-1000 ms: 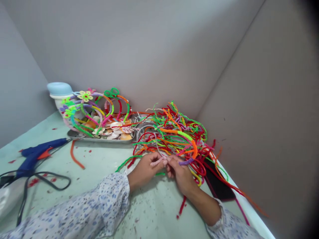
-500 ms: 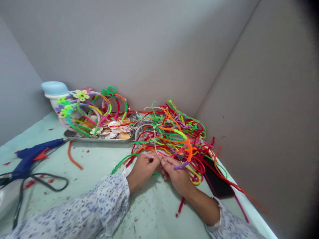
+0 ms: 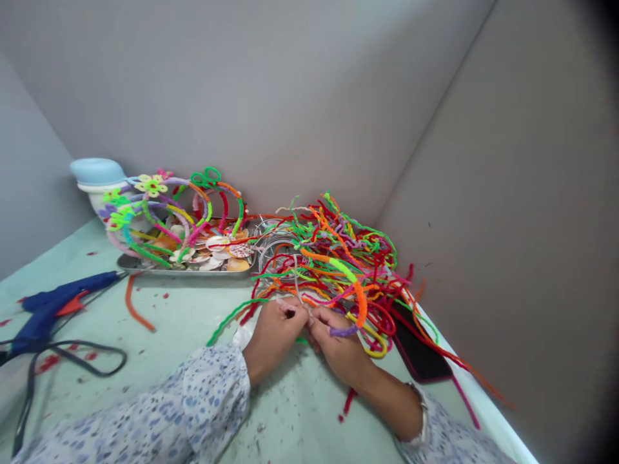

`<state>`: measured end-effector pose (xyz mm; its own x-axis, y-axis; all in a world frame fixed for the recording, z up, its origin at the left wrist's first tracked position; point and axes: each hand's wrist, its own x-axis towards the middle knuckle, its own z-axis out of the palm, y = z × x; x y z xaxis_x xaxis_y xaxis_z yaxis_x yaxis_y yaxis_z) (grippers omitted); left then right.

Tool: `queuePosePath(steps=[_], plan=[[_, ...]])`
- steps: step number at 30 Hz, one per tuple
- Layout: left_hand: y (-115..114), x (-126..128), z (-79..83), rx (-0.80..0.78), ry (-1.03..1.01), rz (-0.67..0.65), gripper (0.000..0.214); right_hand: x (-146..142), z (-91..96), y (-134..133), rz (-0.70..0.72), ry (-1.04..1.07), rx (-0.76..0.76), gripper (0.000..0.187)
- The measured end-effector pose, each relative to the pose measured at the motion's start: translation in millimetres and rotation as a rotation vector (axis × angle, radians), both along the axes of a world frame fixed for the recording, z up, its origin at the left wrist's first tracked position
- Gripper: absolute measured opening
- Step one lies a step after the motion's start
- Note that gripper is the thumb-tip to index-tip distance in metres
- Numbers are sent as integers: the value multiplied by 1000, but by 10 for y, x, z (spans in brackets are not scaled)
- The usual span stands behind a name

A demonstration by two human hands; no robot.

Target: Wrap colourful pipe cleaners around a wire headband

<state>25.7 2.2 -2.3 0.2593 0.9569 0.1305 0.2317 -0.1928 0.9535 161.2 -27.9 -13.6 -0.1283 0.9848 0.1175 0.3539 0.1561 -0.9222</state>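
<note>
My left hand (image 3: pixel 271 334) and my right hand (image 3: pixel 342 349) meet in front of the pile, fingertips pinched close together. Between them is a hoop-shaped headband (image 3: pixel 361 301), partly wrapped in orange, lime and purple pipe cleaner, with a bare pale stretch (image 3: pixel 297 278) running down to the fingers. The purple end passes into my right hand. A pale pink pipe cleaner (image 3: pixel 284 305) shows at my left fingers. The exact contact at the fingertips is hidden.
Behind the hands lies a tangled heap of pipe cleaners (image 3: pixel 338 225), with a phone (image 3: pixel 423 354) at its right. Finished headbands (image 3: pixel 207 200) stand in a metal tray (image 3: pixel 193 274) of shells. A blue glue gun (image 3: pixel 46 316) with its cord and a blue-lidded container (image 3: pixel 99 173) are at left.
The whole view has shifted slightly left. Both hands keep their pinch on the headband, and its wrapped arc sits a little lower relative to my right hand.
</note>
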Motion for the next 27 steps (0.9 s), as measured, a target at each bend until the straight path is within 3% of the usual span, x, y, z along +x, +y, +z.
queuePosePath(steps=[7, 19, 22, 27], plan=[[-27, -5, -16, 149, 134, 40, 30, -15, 25, -43, -17, -77, 88, 26], [-6, -12, -128, 148, 218, 91, 27, -41, 46, -52, 35, -89, 170, 22], [-7, -15, -118, 138, 185, 45, 28, -36, 48, -48, 4, -47, 120, 25], [-43, -11, -38, 103, 47, -94, 23, -2, 24, 4, -26, 171, -89, 25]])
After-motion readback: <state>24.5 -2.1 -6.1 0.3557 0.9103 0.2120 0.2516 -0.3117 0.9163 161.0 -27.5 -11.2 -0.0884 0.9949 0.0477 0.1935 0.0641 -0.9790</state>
